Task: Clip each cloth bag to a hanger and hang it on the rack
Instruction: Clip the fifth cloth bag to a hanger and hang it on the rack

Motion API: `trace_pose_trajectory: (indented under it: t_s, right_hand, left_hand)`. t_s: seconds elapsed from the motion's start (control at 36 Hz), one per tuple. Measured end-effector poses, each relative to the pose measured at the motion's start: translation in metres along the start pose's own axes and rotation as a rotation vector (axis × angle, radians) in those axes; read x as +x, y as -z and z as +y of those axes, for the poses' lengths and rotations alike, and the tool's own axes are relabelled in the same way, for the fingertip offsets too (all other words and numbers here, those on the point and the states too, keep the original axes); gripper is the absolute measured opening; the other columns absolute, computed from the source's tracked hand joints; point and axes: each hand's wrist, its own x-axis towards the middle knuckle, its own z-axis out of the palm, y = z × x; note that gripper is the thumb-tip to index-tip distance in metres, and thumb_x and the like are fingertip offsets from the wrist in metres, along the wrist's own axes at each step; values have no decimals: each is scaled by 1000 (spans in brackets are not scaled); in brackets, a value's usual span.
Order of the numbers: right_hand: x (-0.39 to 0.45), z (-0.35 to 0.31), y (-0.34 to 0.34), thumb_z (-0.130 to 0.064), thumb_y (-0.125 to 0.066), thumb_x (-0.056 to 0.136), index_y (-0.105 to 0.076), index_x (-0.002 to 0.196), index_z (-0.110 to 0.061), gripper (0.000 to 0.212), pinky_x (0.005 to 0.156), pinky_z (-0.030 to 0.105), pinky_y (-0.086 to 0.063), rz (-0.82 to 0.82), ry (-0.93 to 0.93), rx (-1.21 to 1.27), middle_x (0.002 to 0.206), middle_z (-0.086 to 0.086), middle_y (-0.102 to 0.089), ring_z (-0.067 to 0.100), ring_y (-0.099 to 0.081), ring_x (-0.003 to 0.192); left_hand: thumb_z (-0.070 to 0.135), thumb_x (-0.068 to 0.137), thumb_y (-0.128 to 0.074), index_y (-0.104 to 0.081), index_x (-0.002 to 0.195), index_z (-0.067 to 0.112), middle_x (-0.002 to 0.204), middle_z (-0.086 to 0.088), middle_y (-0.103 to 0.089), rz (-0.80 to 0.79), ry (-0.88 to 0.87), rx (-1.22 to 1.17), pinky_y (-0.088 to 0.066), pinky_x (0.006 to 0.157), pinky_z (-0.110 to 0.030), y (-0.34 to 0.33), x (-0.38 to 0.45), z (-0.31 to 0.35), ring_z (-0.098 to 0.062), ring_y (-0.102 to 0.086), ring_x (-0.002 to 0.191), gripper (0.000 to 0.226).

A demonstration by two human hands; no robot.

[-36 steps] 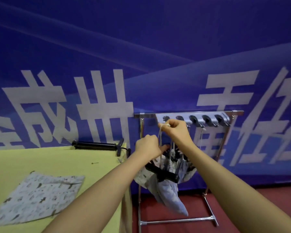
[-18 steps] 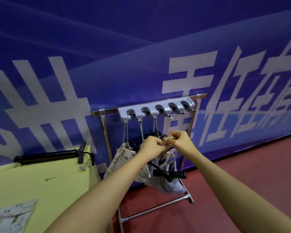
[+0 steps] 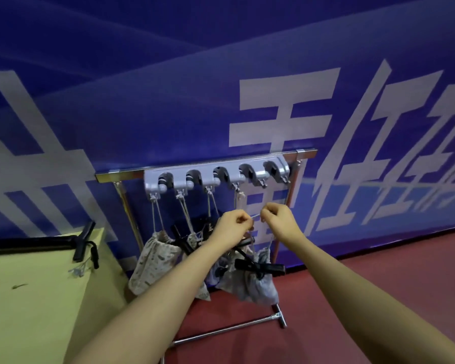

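A metal rack (image 3: 304, 153) stands against the blue wall, carrying a grey strip of hooks (image 3: 216, 177). Several printed cloth bags hang from the hooks by drawstrings, the leftmost bag (image 3: 155, 261) pale with a small pattern. A bluish bag (image 3: 250, 285) hangs lower right with a black clip hanger (image 3: 259, 267) across it. My left hand (image 3: 233, 227) and my right hand (image 3: 280, 219) are raised side by side below the hooks, both with curled fingers pinching a thin drawstring (image 3: 256, 216) stretched between them.
A yellow-green table (image 3: 37, 298) is at the lower left, with a black hand pump (image 3: 50, 243) lying along its far edge. The rack's foot bar (image 3: 229, 329) rests on the red floor (image 3: 378, 271). A blue banner with white characters covers the wall.
The view has swung right and closer to the rack. Both hands have dropped from the hook strip to the cords below and now stretch a drawstring between them.
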Motion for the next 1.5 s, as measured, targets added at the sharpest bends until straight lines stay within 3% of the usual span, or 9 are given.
trace_pose_trajectory:
  t_s: [0.14, 0.33, 0.5, 0.64, 0.83, 1.11, 1.22, 1.39, 1.5]
  right_hand:
    - [35, 14, 17, -9, -45, 90, -47, 73, -7, 17, 56, 31, -24, -81, 27, -16, 59, 5, -32, 19, -28, 57]
    - [73, 30, 33, -14, -45, 96, -43, 71, -16, 25, 57, 34, -31, -42, 92, 21, 62, 1, -40, 18, -33, 57]
    - [109, 45, 28, -19, -47, 98, -59, 95, -9, 16, 66, 42, -49, 64, 151, -142, 85, 3, -58, 18, -53, 70]
    - [130, 55, 18, -20, -47, 99, -62, 105, -8, 20, 62, 35, -43, 62, 74, -203, 96, 8, -65, 20, -55, 75]
    - [133, 70, 13, -26, -42, 101, -57, 104, -8, 23, 50, 30, -28, -42, -20, -273, 67, -4, -47, 15, -43, 58]
    - [112, 68, 7, -22, -44, 98, -57, 95, -9, 19, 60, 35, -42, -35, -94, -247, 83, 7, -60, 27, -58, 74]
    - [94, 59, -2, -17, -44, 95, -59, 95, -8, 18, 63, 43, -50, -74, -93, -206, 80, 12, -63, 29, -58, 69]
    - [67, 35, -27, -14, -45, 96, -53, 79, -13, 19, 66, 44, -49, -139, -66, -194, 72, 11, -58, 30, -54, 69]
    - [40, 9, -61, -14, -46, 97, -59, 92, -7, 16, 66, 41, -48, -187, -38, -163, 75, 14, -61, 31, -57, 71]
  left_hand:
    - [13, 94, -52, -59, 85, 7, 80, -4, -62, 146, 35, -49, -43, 61, -18, -21, 27, 7, -6, -55, 64, 13]
    - [14, 94, -52, -60, 82, 9, 75, -6, -64, 261, 77, -64, -51, 74, -33, -41, 72, 27, -19, -59, 68, 15]
    - [19, 95, -50, -59, 76, 14, 73, -4, -66, 381, 178, -36, -55, 70, -34, -52, 107, 33, -20, -64, 63, 22]
    - [17, 96, -51, -59, 76, 11, 75, -7, -66, 403, 243, -39, -59, 71, -38, -56, 128, 30, -16, -63, 53, 22]
    - [11, 95, -46, -57, 70, 9, 69, -18, -62, 308, 245, 92, -55, 66, -47, -66, 135, 11, -28, -66, 61, 27]
    - [9, 96, -44, -62, 106, 5, 88, -9, -65, 228, 222, 40, -54, 75, -34, -44, 119, 6, -27, -63, 71, 21]
    - [9, 92, -47, -65, 94, 9, 97, -15, -70, 252, 234, 67, -57, 76, -42, -31, 96, -3, -33, -66, 79, 18]
    - [11, 93, -48, -63, 83, 14, 83, -14, -69, 290, 265, -1, -57, 78, -42, 2, 57, -21, -26, -63, 71, 18]
    - [12, 95, -48, -62, 84, 15, 79, -7, -67, 321, 282, -6, -56, 72, -35, 41, 20, -41, -24, -63, 70, 17]
